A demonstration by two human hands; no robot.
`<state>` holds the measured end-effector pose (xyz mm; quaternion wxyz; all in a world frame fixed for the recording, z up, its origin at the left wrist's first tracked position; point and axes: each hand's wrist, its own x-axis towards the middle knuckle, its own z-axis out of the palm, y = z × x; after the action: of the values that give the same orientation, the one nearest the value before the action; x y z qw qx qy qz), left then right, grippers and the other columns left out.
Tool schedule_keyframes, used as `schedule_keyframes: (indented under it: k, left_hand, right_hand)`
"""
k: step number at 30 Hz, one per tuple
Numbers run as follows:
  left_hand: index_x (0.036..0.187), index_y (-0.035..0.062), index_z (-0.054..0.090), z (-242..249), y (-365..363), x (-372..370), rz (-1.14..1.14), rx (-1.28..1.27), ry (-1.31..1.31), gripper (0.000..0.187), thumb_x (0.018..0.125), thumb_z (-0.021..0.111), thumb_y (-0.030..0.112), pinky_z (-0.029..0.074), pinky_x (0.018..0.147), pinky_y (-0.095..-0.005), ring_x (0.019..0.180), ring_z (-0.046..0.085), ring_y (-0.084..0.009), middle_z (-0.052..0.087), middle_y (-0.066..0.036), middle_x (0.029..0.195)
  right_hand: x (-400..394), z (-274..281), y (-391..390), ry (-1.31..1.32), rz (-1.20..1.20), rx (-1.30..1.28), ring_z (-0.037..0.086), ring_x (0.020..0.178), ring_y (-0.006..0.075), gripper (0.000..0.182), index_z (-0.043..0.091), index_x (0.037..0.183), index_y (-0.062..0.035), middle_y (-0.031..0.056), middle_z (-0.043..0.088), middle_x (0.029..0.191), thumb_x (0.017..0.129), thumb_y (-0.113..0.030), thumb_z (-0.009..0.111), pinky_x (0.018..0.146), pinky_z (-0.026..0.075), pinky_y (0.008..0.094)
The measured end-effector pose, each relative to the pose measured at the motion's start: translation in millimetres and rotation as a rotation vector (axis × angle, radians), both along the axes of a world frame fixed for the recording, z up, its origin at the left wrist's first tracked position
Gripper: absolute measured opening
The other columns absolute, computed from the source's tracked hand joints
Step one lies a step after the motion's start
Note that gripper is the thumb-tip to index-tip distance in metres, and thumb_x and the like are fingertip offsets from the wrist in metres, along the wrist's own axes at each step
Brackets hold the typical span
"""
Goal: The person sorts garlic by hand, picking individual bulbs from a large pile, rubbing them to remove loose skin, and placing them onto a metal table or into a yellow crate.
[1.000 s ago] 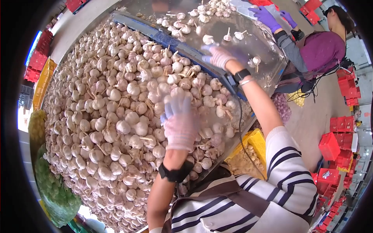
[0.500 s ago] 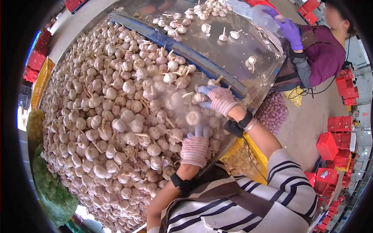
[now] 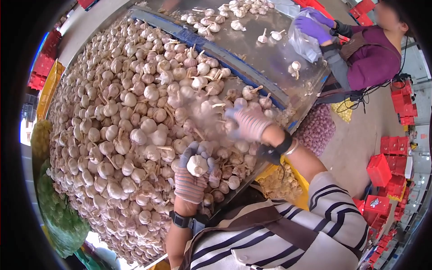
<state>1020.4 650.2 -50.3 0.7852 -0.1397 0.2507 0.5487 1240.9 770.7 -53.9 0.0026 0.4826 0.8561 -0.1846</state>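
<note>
Hands: Gloved and both at work on the near side of the blue bar [image 3: 216,53], the right near its right-hand end, the left well apart from it.
Left hand [image 3: 190,185]: Fingers curled round a single garlic bulb [image 3: 197,166], held uppermost and in plain sight above the pile.
Right hand [image 3: 251,123]: Blurred by motion, low among bulbs near the right-hand end of the blue bar; whether its fingertips pinch one cannot be told.
Garlic heap [image 3: 121,117]: Spread across the desk [image 3: 261,50] on the near side of the blue bar, crowding up to the bar along much of its length.
Just changed: Half a second ago the left hand lay spread on bulbs closer to the right hand; it has since shifted farther from the blue bar's right-hand end and now has its bulb in its fingers.
What it means: One bulb, by the look of it, is now singled out from the mass, while the right hand is occupied among the others.
Across the bar: Loose bulbs [image 3: 245,8] lie on the far side, where a co-worker's purple-gloved hands [image 3: 312,29], higher half a second ago, are now lower on a translucent bag [image 3: 300,42].
Beside the worker: A yellow crate [image 3: 302,182] of pale scraps [image 3: 280,182] stands below the blue bar's right-hand end.
</note>
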Motion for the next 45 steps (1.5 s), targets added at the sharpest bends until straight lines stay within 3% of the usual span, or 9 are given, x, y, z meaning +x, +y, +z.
schedule_keyframes:
  k: [5, 11, 13, 17, 23, 25, 28, 34, 45]
  left_hand:
    - [0.110, 0.0028, 0.055, -15, 0, 3, 0.035, 0.089, 0.188, 0.020, 0.094, 0.053, 0.014, 0.055, 0.083, -0.0387, 0.090, 0.063, -0.0219, 0.062, -0.009, 0.099]
    - [0.116, 0.0026, 0.053, -18, 14, 26, 0.146, 0.264, 1.045, 0.024, 0.096, 0.047, 0.013, 0.052, 0.085, -0.0330, 0.096, 0.060, -0.0227, 0.059, -0.009, 0.105]
    - [0.122, 0.0038, 0.053, 5, 22, 28, 0.014, 0.607, 2.015, 0.029, 0.098, 0.045, 0.019, 0.047, 0.093, -0.0304, 0.106, 0.057, -0.0197, 0.060, -0.010, 0.113]
    - [0.121, 0.0003, 0.053, 23, 29, 46, 0.166, 0.445, 1.218, 0.030, 0.098, 0.046, 0.019, 0.041, 0.097, -0.0314, 0.112, 0.053, -0.0179, 0.055, -0.011, 0.122]
    - [0.122, 0.0060, 0.051, 10, 42, 36, -0.444, 0.820, 2.150, 0.036, 0.087, 0.056, 0.012, 0.049, 0.087, -0.0420, 0.102, 0.059, -0.0331, 0.056, -0.018, 0.116]
    - [0.123, 0.0073, 0.050, -8, 48, 43, -0.736, 0.774, 2.231, 0.037, 0.087, 0.054, 0.012, 0.050, 0.084, -0.0419, 0.100, 0.060, -0.0333, 0.056, -0.017, 0.117]
    - [0.124, 0.0095, 0.051, -24, 63, 55, -1.155, 0.690, 2.424, 0.036, 0.088, 0.048, 0.010, 0.052, 0.080, -0.0395, 0.097, 0.063, -0.0325, 0.056, -0.019, 0.120]
    - [0.097, 0.0051, 0.065, -34, 78, 56, -1.408, 0.719, 2.302, 0.019, 0.086, 0.051, 0.009, 0.055, 0.068, -0.0389, 0.085, 0.068, -0.0307, 0.068, -0.016, 0.094]
    - [0.114, 0.0113, 0.054, 2, 22, 20, -0.418, 0.921, 2.083, 0.040, 0.076, 0.064, 0.003, 0.052, 0.062, -0.0338, 0.077, 0.061, -0.0263, 0.055, -0.012, 0.104]
  right_hand:
    - [-10, 10, -8, -0.127, -0.043, -0.311, 0.064, 0.089, 0.0341, 0.058, 0.056, 0.113, -0.0036, 0.0169, 0.062, 0.095, 0.071, -0.040, 0.072, 0.076, 0.051, 0.0443]
    - [-2, 4, -46, 1.423, -0.615, -1.525, 0.065, 0.093, 0.0223, 0.053, 0.056, 0.117, -0.0055, 0.0085, 0.065, 0.101, 0.087, -0.049, 0.060, 0.076, 0.057, 0.0350]
    - [-19, 16, -52, 1.529, -0.685, -1.517, 0.065, 0.094, 0.0225, 0.055, 0.055, 0.119, -0.0052, 0.0092, 0.064, 0.103, 0.089, -0.051, 0.056, 0.077, 0.057, 0.0346]
    - [-10, -21, -45, 1.681, -0.749, -1.506, 0.065, 0.092, 0.0228, 0.065, 0.049, 0.126, -0.0058, 0.0121, 0.062, 0.112, 0.088, -0.058, 0.050, 0.063, 0.057, 0.0301]
    - [0, 14, 64, 1.926, -0.687, -1.137, 0.066, 0.094, 0.0292, 0.077, 0.048, 0.128, -0.0057, 0.0252, 0.056, 0.120, 0.086, -0.069, 0.041, 0.051, 0.057, 0.0272]
    - [21, -6, 132, 2.205, -0.509, -1.248, 0.061, 0.092, 0.0355, 0.062, 0.052, 0.115, -0.0024, 0.0209, 0.056, 0.109, 0.087, -0.058, 0.053, 0.088, 0.053, 0.0509]
    - [4, -7, 142, 1.685, -0.948, -0.548, 0.063, 0.085, 0.0310, 0.032, 0.063, 0.095, -0.0063, 0.0127, 0.061, 0.091, 0.087, -0.037, 0.064, 0.083, 0.053, 0.0473]
    - [-34, -15, 27, 0.155, 0.149, -0.185, 0.064, 0.086, 0.0339, 0.026, 0.062, 0.106, -0.0114, 0.0176, 0.066, 0.091, 0.082, -0.022, 0.062, 0.068, 0.053, 0.0394]
    - [-55, -27, 35, -0.014, 0.054, -0.175, 0.065, 0.086, 0.0299, 0.027, 0.059, 0.107, -0.0120, 0.0129, 0.065, 0.096, 0.081, -0.020, 0.061, 0.072, 0.052, 0.0420]
